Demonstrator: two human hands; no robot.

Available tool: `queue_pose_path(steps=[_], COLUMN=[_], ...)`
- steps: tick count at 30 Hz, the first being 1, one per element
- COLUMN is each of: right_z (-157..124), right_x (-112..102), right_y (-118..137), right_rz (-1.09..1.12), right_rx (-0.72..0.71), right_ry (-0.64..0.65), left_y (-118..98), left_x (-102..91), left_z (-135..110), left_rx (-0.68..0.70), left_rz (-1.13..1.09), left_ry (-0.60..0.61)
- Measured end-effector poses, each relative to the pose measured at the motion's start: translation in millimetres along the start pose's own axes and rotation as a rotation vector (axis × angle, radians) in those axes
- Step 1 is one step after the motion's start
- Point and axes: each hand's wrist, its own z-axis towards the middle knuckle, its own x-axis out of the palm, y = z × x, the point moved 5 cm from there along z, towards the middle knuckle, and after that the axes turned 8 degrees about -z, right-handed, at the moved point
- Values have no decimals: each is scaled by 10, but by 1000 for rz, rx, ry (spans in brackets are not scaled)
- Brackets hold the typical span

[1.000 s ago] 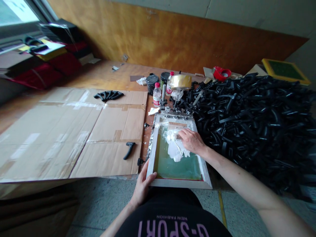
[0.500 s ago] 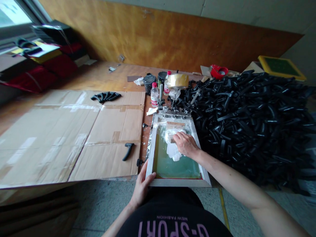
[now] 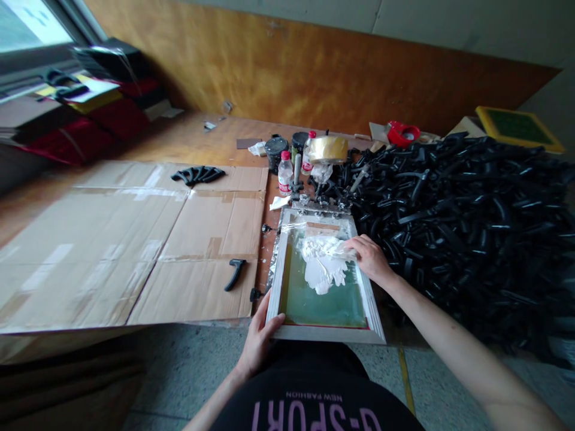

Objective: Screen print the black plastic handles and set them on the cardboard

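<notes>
My left hand [image 3: 260, 334] grips the near left corner of a silver-framed printing screen [image 3: 330, 333], thumb on top and fingers at the outer side. A thick patch of white ink [image 3: 324, 272] lies on the upper middle of the green mesh. My right hand [image 3: 372, 258] is closed at the right edge of the frame, beside the ink. Its fingertips pinch a small pale scraper [image 3: 349, 252], smeared with white and mostly hidden. A wood-coloured strip [image 3: 322, 226] lies at the screen's far end, near the metal clamp [image 3: 321, 208].
Flattened cardboard [image 3: 112, 239] covers the table on the left, with one black handle [image 3: 234, 275] and a row of several more [image 3: 198, 175]. A large heap of black handles [image 3: 462, 227] lies right. Bottles [image 3: 284, 173], a dark tub [image 3: 275, 152] and a tape roll [image 3: 329, 148] stand behind the screen.
My right hand has moved right, from the middle of the ink to the frame's right edge. The white ink is spread wider. My left hand keeps its hold on the corner.
</notes>
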Motion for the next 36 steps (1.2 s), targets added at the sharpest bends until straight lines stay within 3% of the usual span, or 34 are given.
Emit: queue_pose_path(steps=[4, 8, 13, 19, 24, 28, 33, 36], right_z=[138, 205, 185, 292, 295, 286, 281, 314], right_x=[142, 96, 87, 107, 80, 41, 92, 97], right_y=[160, 441, 796, 744, 764, 713, 775, 733], right_rz=[-22, -132, -273, -354, -310, -340, -331, -343], right_rx=[-11, -15, -132, 62, 20, 69, -27, 28], right_ry=[-3, 16, 108, 187, 238, 216, 229, 220], left_y=[-25, -47, -59, -61, -71, -71, -61, -62], left_x=[12, 13, 29, 39, 43, 38, 34, 38], left_z=[-7, -26, -27, -23, -29, -34, -38, -38], left_rx=[7, 6, 5, 15, 20, -1, 3, 10], left_rz=[19, 17, 1, -7, -19, 1, -8, -18], left_ry=[7, -4, -3, -1, -8, -21, 2, 17])
